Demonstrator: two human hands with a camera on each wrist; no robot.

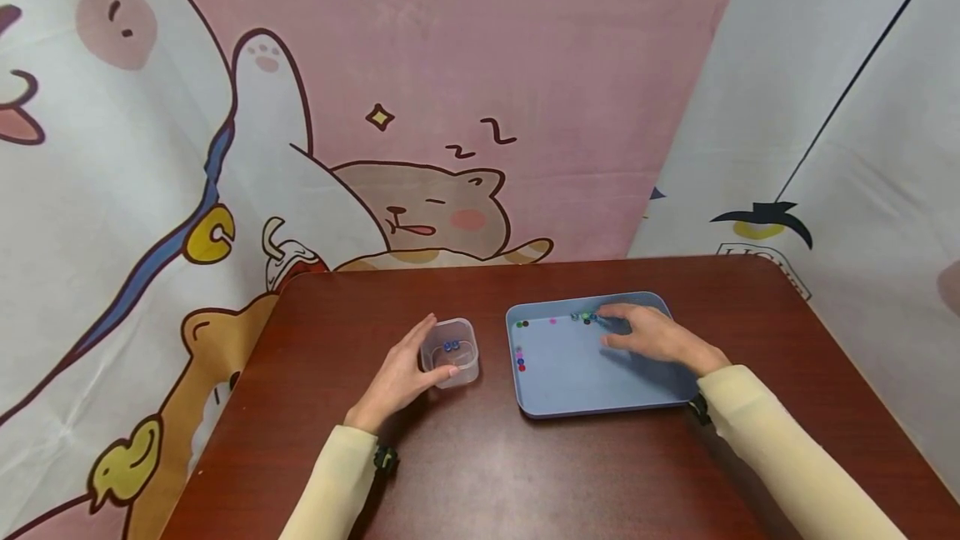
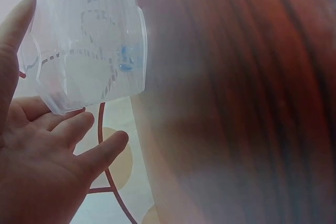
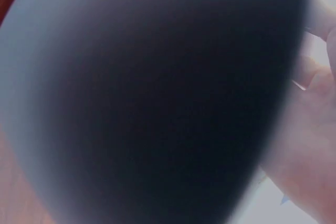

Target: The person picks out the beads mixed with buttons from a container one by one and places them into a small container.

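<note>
Holding both hands out over brown table. Poised w/ R hand over blue tray, thumb apart from fingers, w/ no grip visible. Resting L hand at L side of clear box, fingers loosely spread, thumb by near rim; can't tell how firmly. Can see sm. coloured beads at R fingertips, more along tray's L edge btwn hands, plus 2 blue beads in box, just beyond L thumb.

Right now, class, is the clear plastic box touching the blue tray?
Apart. The head view shows it plainly: a strip of brown table lies between the plastic box and the blue tray.
</note>
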